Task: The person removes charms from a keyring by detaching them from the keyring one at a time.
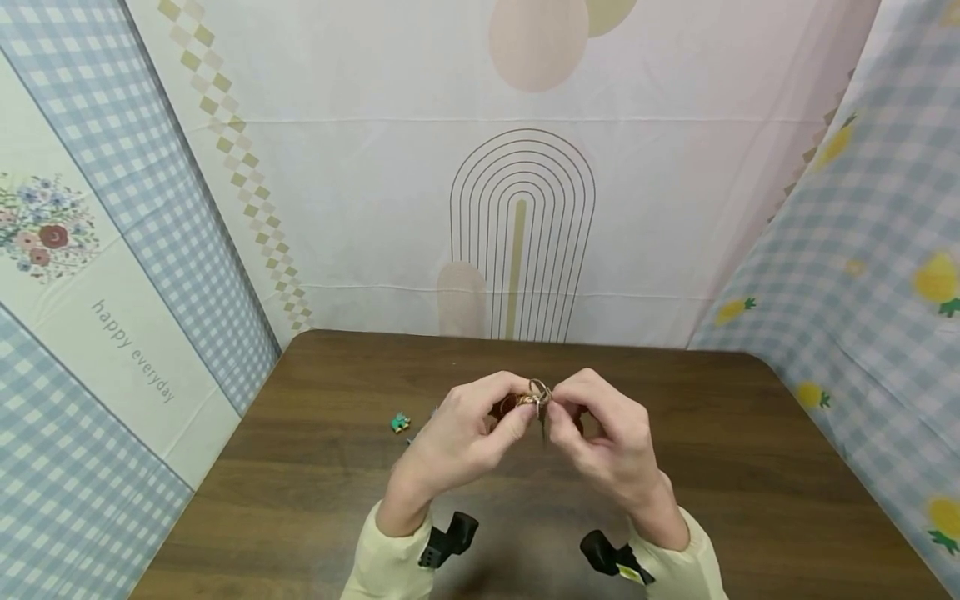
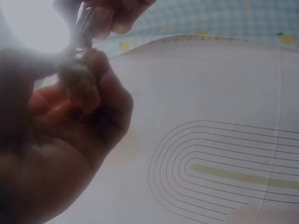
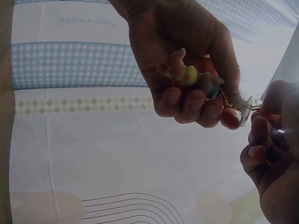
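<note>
Both hands meet over the table in the head view, holding a metal key ring (image 1: 538,388) between their fingertips. My left hand (image 1: 467,423) grips a keychain, its small figurine charms (image 3: 189,74) lying in the curled fingers in the right wrist view. One charm has a yellow-green part, another a blue one. From the other side, my right hand (image 1: 606,427) pinches the ring with thumb and forefinger. Thin metal pieces, perhaps keys (image 2: 85,24), show between the hands in the left wrist view. Glare and the fingers hide much of the join.
A small green and gold piece (image 1: 401,422) lies on the brown wooden table (image 1: 300,483) left of my left hand. Tiny bits beside it are partly hidden by that hand. Printed cloths (image 1: 375,208) hang behind the table and at both sides.
</note>
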### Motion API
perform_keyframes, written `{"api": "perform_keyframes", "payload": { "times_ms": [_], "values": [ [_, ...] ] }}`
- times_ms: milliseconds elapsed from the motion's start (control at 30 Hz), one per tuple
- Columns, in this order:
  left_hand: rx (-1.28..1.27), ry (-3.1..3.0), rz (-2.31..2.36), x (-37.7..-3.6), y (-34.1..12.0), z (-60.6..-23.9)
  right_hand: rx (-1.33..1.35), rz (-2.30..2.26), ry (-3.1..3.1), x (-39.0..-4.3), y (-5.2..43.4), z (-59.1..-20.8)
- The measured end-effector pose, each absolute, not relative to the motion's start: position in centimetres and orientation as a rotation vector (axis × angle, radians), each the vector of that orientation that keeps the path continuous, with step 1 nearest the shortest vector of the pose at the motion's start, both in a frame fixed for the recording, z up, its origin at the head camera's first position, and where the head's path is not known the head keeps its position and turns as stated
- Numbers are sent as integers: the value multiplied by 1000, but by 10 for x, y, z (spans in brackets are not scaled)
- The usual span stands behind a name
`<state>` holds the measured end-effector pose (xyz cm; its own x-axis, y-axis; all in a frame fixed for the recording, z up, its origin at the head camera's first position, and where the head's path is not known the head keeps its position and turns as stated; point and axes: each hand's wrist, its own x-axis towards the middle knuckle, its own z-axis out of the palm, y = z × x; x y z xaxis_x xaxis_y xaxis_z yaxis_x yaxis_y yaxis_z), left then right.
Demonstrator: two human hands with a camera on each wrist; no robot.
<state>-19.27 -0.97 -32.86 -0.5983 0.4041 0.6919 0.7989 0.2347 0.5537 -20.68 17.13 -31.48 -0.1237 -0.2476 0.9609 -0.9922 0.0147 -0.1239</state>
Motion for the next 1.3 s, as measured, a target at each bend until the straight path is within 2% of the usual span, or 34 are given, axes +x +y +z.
{"api": "perform_keyframes", "payload": {
  "times_ms": [400, 1133, 1300],
  "values": [
    [-943, -2157, -1298, -193, -12, -327, 1338, 1088, -1597, -206, 176, -317],
    [-1216, -2179, -1651, -194, -26, -328, 1322, 1031, -1666, -208, 180, -321],
    [-1200, -2190, -1654, -195, -25, -328, 1335, 1030, -1667, -208, 181, -320]
  ]
}}
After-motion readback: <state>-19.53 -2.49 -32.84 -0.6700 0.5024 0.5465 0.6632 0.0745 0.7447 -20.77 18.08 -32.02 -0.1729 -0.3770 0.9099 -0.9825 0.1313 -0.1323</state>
